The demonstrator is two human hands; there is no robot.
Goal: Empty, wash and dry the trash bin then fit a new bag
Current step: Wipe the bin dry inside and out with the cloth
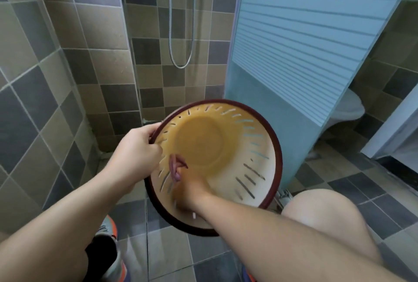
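Observation:
The trash bin (255,146) is round, with a cream slotted wall, a yellowish bottom and a dark red rim. It is tilted so its mouth faces me, held above the tiled floor. My left hand (138,146) grips the rim on the bin's left side. My right hand (190,191) reaches inside the bin and is blurred by motion. It holds a small pink-purple cloth (176,168) against the inner wall at the lower left.
A shower hose (181,62) hangs on the tiled back wall. A blue striped panel (294,55) stands right behind the bin, with a white toilet (348,107) past it. My right knee (325,220) is at lower right and my shoe (108,232) at lower left.

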